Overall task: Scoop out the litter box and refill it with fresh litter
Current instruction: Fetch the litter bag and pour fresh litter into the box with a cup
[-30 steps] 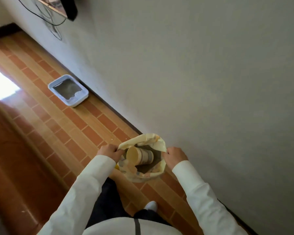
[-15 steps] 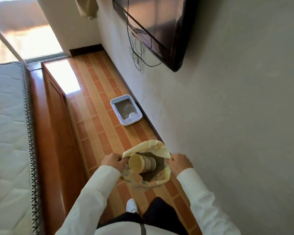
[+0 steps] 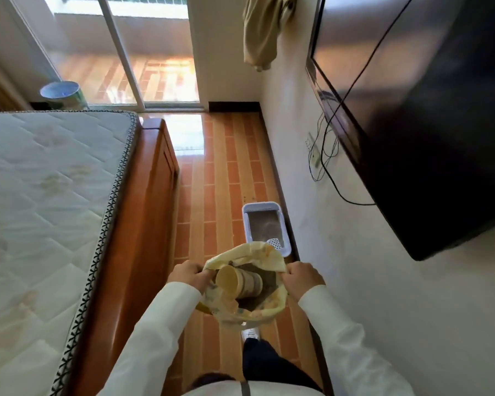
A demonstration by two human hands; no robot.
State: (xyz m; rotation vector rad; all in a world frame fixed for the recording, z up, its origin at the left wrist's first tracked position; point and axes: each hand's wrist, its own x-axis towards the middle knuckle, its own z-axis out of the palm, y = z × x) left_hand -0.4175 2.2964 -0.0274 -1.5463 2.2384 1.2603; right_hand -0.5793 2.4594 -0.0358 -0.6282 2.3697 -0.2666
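Observation:
I carry an open yellow litter bag (image 3: pixel 257 312) in front of me at waist height. My left hand (image 3: pixel 187 274) grips its left rim and my right hand (image 3: pixel 303 275) grips its right rim. Inside the bag a paper cup (image 3: pixel 237 281) lies on its side on grey litter. On the floor ahead, against the right wall, stands the pale blue litter box (image 3: pixel 265 208) with grey litter in it. A white slotted scoop (image 3: pixel 275 243) lies in the box's near right corner.
A bed with a bare mattress (image 3: pixel 46 195) and a wooden frame (image 3: pixel 143 212) fills the left side. A narrow tiled aisle (image 3: pixel 226 172) runs between the bed and the wall. A television (image 3: pixel 412 115) with hanging cables is mounted on the right wall. A glass sliding door (image 3: pixel 132 52) stands at the far end.
My view has swung up and left along the aisle, and the litter box now lies nearer, straight ahead of the bag. Both hands keep their grip on the bag's rim.

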